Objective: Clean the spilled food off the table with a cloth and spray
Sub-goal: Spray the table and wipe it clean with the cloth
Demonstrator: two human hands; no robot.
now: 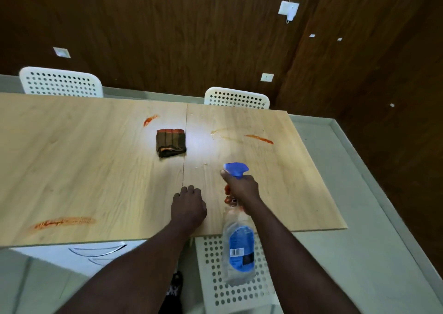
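Observation:
My right hand (pixel 242 189) grips the neck of a clear spray bottle (pixel 238 246) with a blue nozzle and blue label, held above the table's near edge and pointing away from me. My left hand (pixel 188 207) rests on the light wooden table (pixel 96 169) with its fingers curled under, holding nothing. A folded dark cloth (pixel 171 142) with red stripes lies in the table's middle. Red food smears mark the table behind the cloth (pixel 150 120), at the far right (pixel 259 138) and at the near left (pixel 63 221). Wet droplets glisten near the right smear.
Two white perforated chairs (pixel 61 81) (pixel 237 97) stand at the table's far side, and a third (pixel 239 277) sits under the near edge below the bottle. Dark wooden walls close in behind and to the right.

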